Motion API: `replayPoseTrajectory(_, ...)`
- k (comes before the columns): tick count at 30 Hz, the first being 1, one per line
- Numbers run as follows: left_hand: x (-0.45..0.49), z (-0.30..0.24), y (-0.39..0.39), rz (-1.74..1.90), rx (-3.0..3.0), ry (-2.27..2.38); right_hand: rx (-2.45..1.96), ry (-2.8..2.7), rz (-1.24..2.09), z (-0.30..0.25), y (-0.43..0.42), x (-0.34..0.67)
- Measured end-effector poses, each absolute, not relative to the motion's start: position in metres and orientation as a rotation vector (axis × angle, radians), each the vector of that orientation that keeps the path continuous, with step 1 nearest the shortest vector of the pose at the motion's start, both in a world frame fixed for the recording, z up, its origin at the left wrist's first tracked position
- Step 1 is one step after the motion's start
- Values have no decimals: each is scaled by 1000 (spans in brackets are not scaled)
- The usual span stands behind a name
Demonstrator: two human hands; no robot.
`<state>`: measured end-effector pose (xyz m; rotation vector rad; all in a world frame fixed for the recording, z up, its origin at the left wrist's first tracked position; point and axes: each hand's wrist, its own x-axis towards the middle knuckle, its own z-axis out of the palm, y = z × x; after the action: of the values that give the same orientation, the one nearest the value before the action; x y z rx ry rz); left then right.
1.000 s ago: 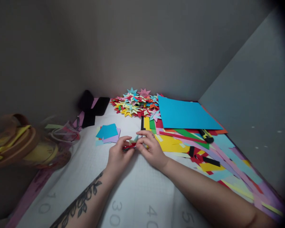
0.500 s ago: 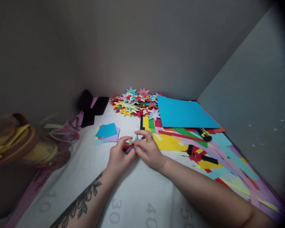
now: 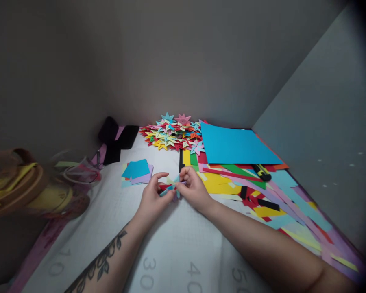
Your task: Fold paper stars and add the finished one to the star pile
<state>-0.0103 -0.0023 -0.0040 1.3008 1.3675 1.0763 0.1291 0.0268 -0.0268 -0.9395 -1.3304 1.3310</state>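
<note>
Between my hands, above the white numbered mat (image 3: 177, 248), is a folded paper star (image 3: 173, 187) in light blue, red, pale yellow and purple. My left hand (image 3: 155, 197) pinches its left side between thumb and fingers. On the other side my right hand (image 3: 195, 188) grips a point of it, fingers curled. Parts of the star are hidden behind the fingertips. Beyond and left of my left hand lie small paper squares (image 3: 139, 169), blue on top, with purple and other colours beneath.
A heap of folded paper stars (image 3: 171, 132) sits at the back by the wall. To its right are a large blue sheet (image 3: 238, 144), a utility knife (image 3: 262, 173) and many paper strips (image 3: 280, 195). At left stands a blurred jar (image 3: 51, 195); black objects (image 3: 128, 136) lie behind.
My hands have drawn slightly apart and the star has turned, so more of its light blue and purple points show. My right fingers have curled in closer.
</note>
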Motion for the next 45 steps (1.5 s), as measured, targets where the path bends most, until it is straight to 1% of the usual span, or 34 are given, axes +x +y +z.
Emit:
replayPoseTrajectory(8,-15,-8,4,1261,1019,1294,-855,-1363,1290,-33,28,126)
replayPoseTrajectory(12,-15,-6,4,1227,1039,1345,-886,-1315,1323,-33,28,125)
replayPoseTrajectory(17,-14,-4,2,1174,1061,1363,-875,-1306,1250,-30,28,127)
replayPoseTrajectory(20,-14,-5,3,1147,1086,1349,-892,-1391,1157,-31,28,130)
replayPoseTrajectory(25,-14,-5,3,1183,1099,1365,-897,-1596,847,-26,28,134)
replayPoseTrajectory(27,-14,-6,3,1192,1118,1372,-875,-1661,782,-22,28,136)
replayPoseTrajectory(35,-14,-8,1,1197,1211,1394,-836,-1754,809,-16,25,136)
replayPoseTrajectory(45,-15,-11,0,1187,1314,1460,-806,-1842,702,-18,25,136)
